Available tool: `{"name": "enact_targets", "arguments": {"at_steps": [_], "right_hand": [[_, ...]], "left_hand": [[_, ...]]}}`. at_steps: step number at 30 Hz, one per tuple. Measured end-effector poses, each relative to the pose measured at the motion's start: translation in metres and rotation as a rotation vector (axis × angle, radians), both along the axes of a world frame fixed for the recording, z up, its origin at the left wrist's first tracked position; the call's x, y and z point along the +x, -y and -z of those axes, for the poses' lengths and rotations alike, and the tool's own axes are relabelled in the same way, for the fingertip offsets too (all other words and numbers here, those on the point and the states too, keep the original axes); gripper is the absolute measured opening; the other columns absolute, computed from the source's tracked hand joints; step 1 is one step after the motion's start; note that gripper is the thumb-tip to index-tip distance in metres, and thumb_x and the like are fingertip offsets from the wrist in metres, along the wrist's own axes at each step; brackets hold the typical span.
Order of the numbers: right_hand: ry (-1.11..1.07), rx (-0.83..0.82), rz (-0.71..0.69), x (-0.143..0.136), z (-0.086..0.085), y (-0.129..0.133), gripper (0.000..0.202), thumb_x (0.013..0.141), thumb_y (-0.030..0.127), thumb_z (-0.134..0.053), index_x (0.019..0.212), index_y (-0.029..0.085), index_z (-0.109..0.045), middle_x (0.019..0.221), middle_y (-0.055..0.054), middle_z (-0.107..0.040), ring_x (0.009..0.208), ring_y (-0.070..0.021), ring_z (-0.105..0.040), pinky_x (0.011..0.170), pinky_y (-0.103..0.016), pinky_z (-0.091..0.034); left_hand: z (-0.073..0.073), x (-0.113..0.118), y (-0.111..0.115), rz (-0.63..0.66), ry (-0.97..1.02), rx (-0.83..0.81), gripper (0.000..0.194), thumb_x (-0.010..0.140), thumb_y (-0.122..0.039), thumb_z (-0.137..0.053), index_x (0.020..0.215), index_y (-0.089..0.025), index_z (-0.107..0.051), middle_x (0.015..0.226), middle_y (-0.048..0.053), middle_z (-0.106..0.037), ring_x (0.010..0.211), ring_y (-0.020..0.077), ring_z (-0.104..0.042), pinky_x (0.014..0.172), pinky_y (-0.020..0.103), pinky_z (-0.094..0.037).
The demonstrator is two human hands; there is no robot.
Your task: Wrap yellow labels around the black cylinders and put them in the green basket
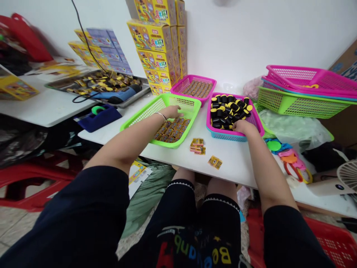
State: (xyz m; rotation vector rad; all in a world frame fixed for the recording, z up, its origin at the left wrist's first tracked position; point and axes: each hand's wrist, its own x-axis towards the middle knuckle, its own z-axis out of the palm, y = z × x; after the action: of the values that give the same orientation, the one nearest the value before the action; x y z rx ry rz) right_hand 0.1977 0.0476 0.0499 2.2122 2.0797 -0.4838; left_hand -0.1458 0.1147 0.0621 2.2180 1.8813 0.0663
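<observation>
Both arms are stretched forward over the white bench (231, 152), dark sleeves at the lower left and lower right of the frame.

Left hand (170, 111): just above centre of frame, over the green basket (192, 120). Fingers loosely extended and released; no item visible in them. Light band at the wrist. Below the hand, brown wrapped pieces (173, 131) lie in close rows towards the near right part of the basket.

Right hand (245, 126): right of centre, at the near side of a pink basket (253, 116). Fingertips down among black cylinders with yellow ends (224, 111), which lie heaped on their sides and at angles; a few stand upright. Cannot tell whether the fingers grasp one, as the hand hides its own tips. A blue basket (227, 137) shows beneath the pink one.

Mid-frame, between and nearer than the baskets: a small pile of printed packets (197, 146); a single flat one (215, 162) near the bench edge.

Upper middle: second pink basket (213, 88) with more brown pieces in rows, beside stacked yellow boxes (160, 59).

Left of frame: metal tray (142, 88) of black-and-yellow pieces, a blue tool (114, 96) on its near side, a dark blue tape dispenser (100, 119) closer in.

Upper right: nested baskets (304, 102). Right edge: white fan (325, 187).
</observation>
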Motion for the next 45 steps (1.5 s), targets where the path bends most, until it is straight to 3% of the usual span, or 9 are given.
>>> {"name": "enact_targets", "arguments": {"at_steps": [3,6,9,15,21,25,36,40,45], "right_hand": [[-0.05,0.06,0.002,0.003,0.0,0.004,0.025,0.069,0.017,-0.075,0.093,0.016,-0.082,0.106,-0.017,-0.079,0.105,-0.0312,-0.073,0.095,-0.037,-0.055],[-0.167,0.135,-0.012,0.009,0.0,0.009,0.027,0.069,0.021,-0.078,0.096,0.016,-0.082,0.102,-0.012,-0.08,0.101,-0.0281,-0.074,0.093,-0.034,-0.056],[-0.371,0.201,-0.017,0.015,0.003,0.016,0.034,0.077,0.036,-0.076,0.106,0.02,-0.079,0.101,-0.005,-0.08,0.095,-0.0209,-0.073,0.089,-0.031,-0.059],[-1.156,0.537,0.052,0.029,0.017,0.02,0.047,0.061,0.053,-0.086,0.093,0.021,-0.072,0.089,0.0,-0.072,0.08,-0.0139,-0.066,0.082,-0.033,-0.062],[-1.02,1.257,-0.011,0.04,0.031,0.017,0.054,0.073,0.056,-0.079,0.11,0.024,-0.057,0.107,-0.004,-0.061,0.106,-0.0194,-0.065,0.104,-0.042,-0.054],[-0.835,1.456,0.031,0.032,0.039,0.031,0.048,0.084,0.057,-0.068,0.115,0.024,-0.053,0.114,-0.009,-0.057,0.112,-0.0236,-0.064,0.102,-0.049,-0.055],[-0.558,1.27,-0.029,0.012,0.04,0.06,0.035,0.084,0.053,-0.068,0.101,0.024,-0.061,0.108,-0.01,-0.066,0.116,-0.0272,-0.063,0.106,-0.05,-0.052],[-0.541,1.275,0.047,0.01,0.036,0.065,0.039,0.085,0.056,-0.066,0.104,0.023,-0.061,0.112,-0.01,-0.065,0.117,-0.0272,-0.063,0.104,-0.048,-0.053],[-0.716,1.307,0.119,0.0,0.032,0.069,0.048,0.082,0.06,-0.069,0.111,0.023,-0.058,0.117,-0.011,-0.064,0.113,-0.0256,-0.064,0.101,-0.047,-0.055]], "left_hand": [[-0.008,0.024,0.033,0.027,0.016,0.203,0.066,0.096,-0.05,-0.054,0.15,-0.014,-0.044,0.151,0.023,-0.049,0.138,0.0407,-0.048,0.11,0.057,-0.041],[0.001,0.057,0.1,0.372,0.072,0.474,0.048,0.099,-0.038,-0.053,0.143,-0.018,-0.053,0.146,0.018,-0.052,0.135,0.0337,-0.049,0.111,0.05,-0.042],[0.034,0.083,0.18,0.742,-0.017,0.493,0.04,0.103,-0.032,-0.044,0.138,-0.019,-0.058,0.139,0.015,-0.059,0.12,0.0274,-0.06,0.102,0.041,-0.049],[0.103,0.092,0.256,0.801,-0.226,0.567,0.054,0.1,-0.038,-0.054,0.141,-0.003,-0.054,0.146,0.021,-0.058,0.126,0.0309,-0.061,0.103,0.042,-0.051],[0.102,0.084,0.258,0.933,-0.206,0.601,0.034,0.098,-0.009,-0.047,0.127,-0.004,-0.064,0.127,0.018,-0.071,0.116,0.0246,-0.07,0.098,0.035,-0.056],[0.085,0.086,0.253,0.938,-0.109,0.405,0.028,0.097,-0.009,-0.049,0.12,-0.008,-0.066,0.12,0.015,-0.074,0.113,0.0217,-0.071,0.097,0.033,-0.058],[0.08,0.105,0.195,0.575,0.395,-0.028,0.014,0.079,-0.02,-0.076,0.066,-0.017,-0.072,0.064,0.002,-0.073,0.063,0.0177,-0.069,0.059,0.025,-0.049],[0.055,0.107,0.175,0.525,0.526,0.035,0.008,0.077,-0.019,-0.079,0.072,-0.017,-0.073,0.069,0.0,-0.075,0.063,0.0135,-0.069,0.059,0.022,-0.048],[0.014,0.13,0.146,0.424,1.129,0.084,0.021,0.083,-0.029,-0.076,0.1,-0.018,-0.069,0.082,0.0,-0.076,0.068,0.0129,-0.072,0.064,0.023,-0.057]]}}
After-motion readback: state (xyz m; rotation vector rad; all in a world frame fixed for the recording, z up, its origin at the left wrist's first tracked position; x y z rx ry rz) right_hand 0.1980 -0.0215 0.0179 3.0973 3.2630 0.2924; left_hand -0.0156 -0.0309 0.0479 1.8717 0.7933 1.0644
